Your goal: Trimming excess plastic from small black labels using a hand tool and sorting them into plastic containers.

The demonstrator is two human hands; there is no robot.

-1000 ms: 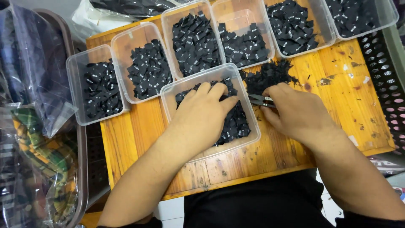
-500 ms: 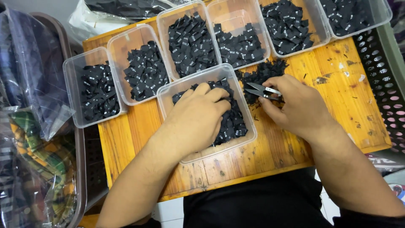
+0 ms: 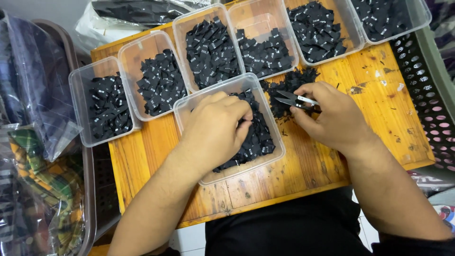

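Mostly black labels (image 3: pixel 253 137) — small, folded, white-printed

Both hands lie palm-down, forearms converging: left hand (image 3: pixel 215 128) curled with fingers bent, right hand (image 3: pixel 332 116) pinched closed

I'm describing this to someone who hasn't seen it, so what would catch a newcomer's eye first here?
First, the row of clear plastic tubs heaped with small black fabric labels, along the far side of the orange wooden board. Next, the two hands: the left hand digs into the nearest clear tub of labels, and the right hand holds small metal thread snips over a loose pile of black labels.
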